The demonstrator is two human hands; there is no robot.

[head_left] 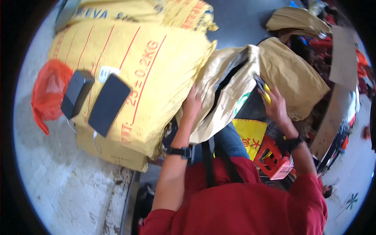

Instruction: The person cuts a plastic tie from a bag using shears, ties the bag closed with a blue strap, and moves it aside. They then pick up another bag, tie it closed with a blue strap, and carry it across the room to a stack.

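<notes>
A tan paper sack (231, 92) with a green mark lies in front of me, a long dark opening along it. At its left side, my left hand (192, 103) grips the sack, the fingers partly hidden against the paper. My right hand (276, 105) is closed round a yellow-handled tool (267, 93) with dark metal jaws, either scissors or pliers. The jaws are at the sack's upper right edge. Beyond the right hand is another crumpled brown paper sack (291, 74).
Large yellow printed sacks (156, 66) are stacked at the left. A black phone (109, 105), a dark box-shaped device (77, 94) and a red plastic bag (51, 90) lie there. A red plastic stool (268, 152) stands at lower right. Cluttered items fill the far right.
</notes>
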